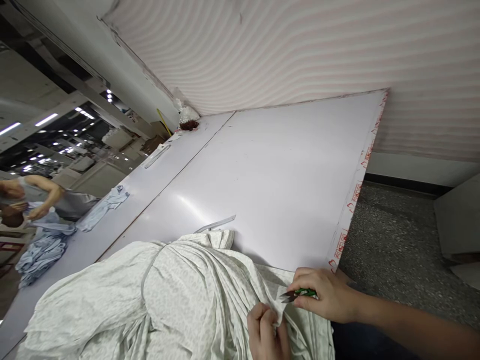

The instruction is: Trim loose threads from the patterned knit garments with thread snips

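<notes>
A big bundle of pale, grey-green patterned fabric [183, 285] lies along the near edge of the table, gathered round its middle by a thin grey tie [144, 280]. At the bundle's right end my left hand [266, 330] is closed, pinching a fold of the cloth. Just to the right and above, my right hand [326, 297] grips green-handled thread snips [305, 292] between thumb and fingers. The snips' dark blades point left, against or very near the pinched cloth. Whether they are cutting into it cannot be made out.
The white table [285, 165] meets a striped covered wall [285, 50] at the back. A flat grey strip [215, 224] lies behind the bundle. Light blue garments [43, 257] and a co-worker [45, 195] are at left. Speckled floor [401, 235] drops away right.
</notes>
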Tool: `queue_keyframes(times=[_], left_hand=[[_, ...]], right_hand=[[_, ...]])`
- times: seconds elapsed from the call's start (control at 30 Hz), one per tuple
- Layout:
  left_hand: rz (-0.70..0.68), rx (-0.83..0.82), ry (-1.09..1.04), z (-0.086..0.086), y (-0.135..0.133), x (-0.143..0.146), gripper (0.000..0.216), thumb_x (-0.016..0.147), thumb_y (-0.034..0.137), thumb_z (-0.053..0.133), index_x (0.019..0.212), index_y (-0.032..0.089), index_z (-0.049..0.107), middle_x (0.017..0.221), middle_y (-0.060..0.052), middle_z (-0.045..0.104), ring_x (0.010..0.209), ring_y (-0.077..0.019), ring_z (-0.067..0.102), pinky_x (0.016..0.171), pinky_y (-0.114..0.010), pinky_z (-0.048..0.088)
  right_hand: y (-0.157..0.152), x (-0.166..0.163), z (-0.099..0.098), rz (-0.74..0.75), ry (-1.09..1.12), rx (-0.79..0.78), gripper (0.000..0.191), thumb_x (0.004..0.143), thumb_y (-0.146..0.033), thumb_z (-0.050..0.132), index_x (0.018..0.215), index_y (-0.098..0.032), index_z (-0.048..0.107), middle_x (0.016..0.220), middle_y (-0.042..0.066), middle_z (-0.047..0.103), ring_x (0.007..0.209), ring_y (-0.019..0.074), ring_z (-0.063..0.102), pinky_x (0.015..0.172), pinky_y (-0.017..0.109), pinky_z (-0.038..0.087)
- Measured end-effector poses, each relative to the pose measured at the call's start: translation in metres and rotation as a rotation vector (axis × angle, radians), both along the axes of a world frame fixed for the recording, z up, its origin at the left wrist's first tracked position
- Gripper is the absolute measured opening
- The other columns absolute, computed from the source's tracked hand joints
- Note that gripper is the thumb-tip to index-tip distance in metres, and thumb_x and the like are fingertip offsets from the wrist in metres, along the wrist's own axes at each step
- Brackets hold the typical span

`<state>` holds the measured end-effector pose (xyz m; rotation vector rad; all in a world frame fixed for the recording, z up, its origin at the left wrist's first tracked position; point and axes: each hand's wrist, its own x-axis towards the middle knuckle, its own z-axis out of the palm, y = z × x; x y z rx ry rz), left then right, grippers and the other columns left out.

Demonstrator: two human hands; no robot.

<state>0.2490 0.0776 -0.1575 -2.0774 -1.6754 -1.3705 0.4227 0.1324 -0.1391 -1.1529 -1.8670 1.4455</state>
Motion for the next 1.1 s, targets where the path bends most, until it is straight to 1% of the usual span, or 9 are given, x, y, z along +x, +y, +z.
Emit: queue_keyframes(times=[0.17, 0.4, 0.53, 0.6, 0.67, 0.73, 0.8, 0.9, 1.1], left_hand=[[-0.031, 0.009, 0.031, 0.0, -0.001, -0.001, 0.027, 0.084, -0.004, 0.051, 0.076, 0.022, 0.048, 0.082, 0.0, 0.053, 0.071, -0.0111, 0.053, 0.067, -0.021, 0.044], [-0.055, 0.019, 0.027, -0.002, -0.003, -0.006, 0.027, 0.082, -0.003, 0.053, 0.073, 0.022, 0.049, 0.077, 0.001, 0.059, 0.067, -0.0117, 0.053, 0.063, -0.021, 0.044], [-0.014, -0.001, -0.011, -0.001, -0.006, -0.007, 0.02, 0.082, 0.005, 0.058, 0.073, 0.023, 0.055, 0.084, -0.004, 0.065, 0.08, -0.0177, 0.06, 0.073, -0.031, 0.048], [0.026, -0.14, -0.138, 0.001, -0.006, -0.007, 0.015, 0.085, 0.018, 0.06, 0.072, 0.024, 0.057, 0.083, -0.005, 0.068, 0.081, -0.0204, 0.062, 0.077, -0.034, 0.048], [0.11, -0.375, -0.346, 0.006, -0.004, -0.009, 0.017, 0.089, 0.038, 0.059, 0.08, 0.024, 0.061, 0.079, -0.004, 0.068, 0.076, -0.0203, 0.063, 0.072, -0.032, 0.047], [0.196, -0.604, -0.526, 0.013, 0.0, -0.011, 0.037, 0.086, 0.058, 0.056, 0.094, 0.022, 0.063, 0.072, -0.002, 0.065, 0.065, -0.0182, 0.058, 0.061, -0.029, 0.043], [0.21, -0.744, -0.628, 0.02, 0.004, -0.014, 0.054, 0.081, 0.07, 0.055, 0.101, 0.02, 0.061, 0.065, 0.001, 0.059, 0.055, -0.0151, 0.048, 0.055, -0.028, 0.036], [0.193, -0.857, -0.709, 0.026, 0.011, -0.018, 0.063, 0.074, 0.078, 0.056, 0.101, 0.02, 0.06, 0.061, 0.005, 0.052, 0.052, -0.0123, 0.039, 0.055, -0.027, 0.032], [0.163, -0.955, -0.765, 0.028, 0.014, -0.022, 0.062, 0.072, 0.079, 0.056, 0.101, 0.023, 0.058, 0.064, 0.006, 0.049, 0.057, -0.013, 0.04, 0.058, -0.026, 0.034]], right_hand=[[0.002, -0.009, 0.001, -0.003, 0.028, -0.008, 0.023, 0.08, -0.02, 0.067, 0.099, -0.023, 0.079, 0.092, 0.005, 0.074, 0.081, 0.0188, 0.069, 0.077, 0.027, 0.051], [-0.001, -0.008, -0.001, -0.041, 0.012, 0.019, 0.018, 0.083, -0.022, 0.064, 0.093, -0.022, 0.079, 0.089, 0.004, 0.073, 0.079, 0.0179, 0.068, 0.075, 0.026, 0.05], [-0.002, -0.012, -0.001, -0.015, -0.038, 0.021, 0.028, 0.073, -0.017, 0.071, 0.1, -0.022, 0.073, 0.096, 0.004, 0.072, 0.086, 0.0205, 0.067, 0.075, 0.027, 0.048], [-0.001, -0.014, -0.002, -0.029, -0.076, 0.053, 0.025, 0.074, -0.01, 0.066, 0.097, -0.021, 0.071, 0.093, 0.003, 0.071, 0.084, 0.0197, 0.067, 0.072, 0.026, 0.047], [0.002, -0.015, -0.002, -0.053, -0.117, 0.091, 0.021, 0.078, -0.006, 0.06, 0.089, -0.021, 0.07, 0.088, 0.002, 0.07, 0.078, 0.0181, 0.065, 0.069, 0.026, 0.045], [0.004, -0.014, -0.001, -0.04, -0.15, 0.138, 0.017, 0.079, -0.01, 0.063, 0.091, -0.02, 0.071, 0.088, 0.003, 0.069, 0.077, 0.0188, 0.065, 0.068, 0.027, 0.045], [0.004, -0.012, 0.001, 0.007, -0.169, 0.197, 0.02, 0.078, -0.018, 0.071, 0.099, -0.021, 0.072, 0.092, 0.004, 0.069, 0.08, 0.0206, 0.064, 0.071, 0.029, 0.045], [0.003, -0.011, 0.003, 0.043, -0.193, 0.276, 0.022, 0.083, -0.024, 0.071, 0.105, -0.022, 0.074, 0.093, 0.005, 0.07, 0.082, 0.0217, 0.064, 0.076, 0.032, 0.045], [0.003, -0.018, -0.002, 0.029, -0.184, 0.35, 0.019, 0.085, -0.025, 0.07, 0.104, -0.022, 0.075, 0.09, 0.005, 0.071, 0.076, 0.0193, 0.064, 0.073, 0.03, 0.044]])
